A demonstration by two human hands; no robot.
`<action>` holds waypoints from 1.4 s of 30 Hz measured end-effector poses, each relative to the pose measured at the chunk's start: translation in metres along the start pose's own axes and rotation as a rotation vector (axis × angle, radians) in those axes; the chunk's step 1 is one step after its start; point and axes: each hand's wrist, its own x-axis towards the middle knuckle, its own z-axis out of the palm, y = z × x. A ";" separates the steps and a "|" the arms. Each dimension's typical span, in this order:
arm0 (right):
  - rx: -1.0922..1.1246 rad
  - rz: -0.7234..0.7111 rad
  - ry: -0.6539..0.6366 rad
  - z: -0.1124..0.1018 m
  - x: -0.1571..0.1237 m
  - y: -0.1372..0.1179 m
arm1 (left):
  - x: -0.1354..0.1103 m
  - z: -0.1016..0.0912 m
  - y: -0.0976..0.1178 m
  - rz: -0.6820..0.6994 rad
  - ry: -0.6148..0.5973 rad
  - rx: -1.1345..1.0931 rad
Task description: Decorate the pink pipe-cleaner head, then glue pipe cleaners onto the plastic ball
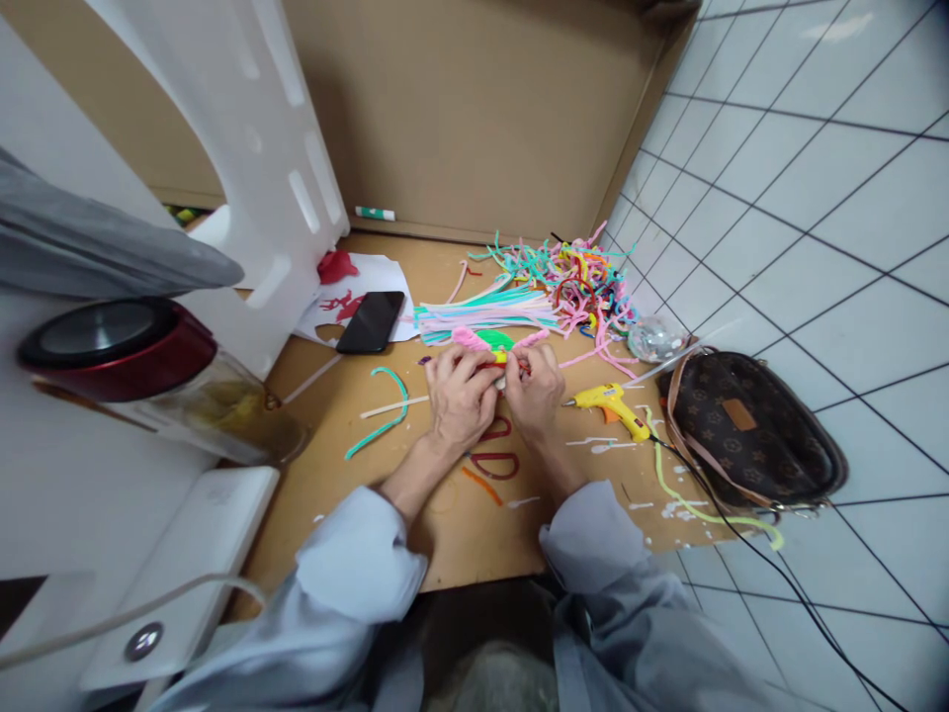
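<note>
My left hand (460, 398) and my right hand (535, 394) meet over the middle of the table, fingers closed around a small pipe-cleaner craft piece (495, 341). Its pink ends stick out to both sides, with green at the top and yellow between my fingertips; the rest is hidden by my hands. Below them lie scissors (495, 473) with dark red handles, the blades out of sight. An orange pipe cleaner piece (481, 487) rests nearby. To the left is a curved teal pipe cleaner (404, 381) across a pale stick (375, 407).
A yellow glue gun (609, 400) lies right of my hands, its cord trailing past a brown handbag (752, 430). Behind are bundled pipe cleaners (485, 311) and a tangled heap (570, 277). Left stand a phone (371, 322) and a glass tea bottle (222, 415).
</note>
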 end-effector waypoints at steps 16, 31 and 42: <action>-0.004 -0.020 -0.005 -0.001 -0.001 -0.002 | 0.000 -0.001 0.002 0.007 -0.009 -0.021; -0.032 -0.018 -0.041 -0.001 0.001 -0.002 | -0.001 -0.002 0.002 0.025 0.018 0.007; -0.088 -0.006 -0.080 -0.004 0.001 -0.004 | 0.030 -0.027 -0.018 -0.259 0.247 -0.301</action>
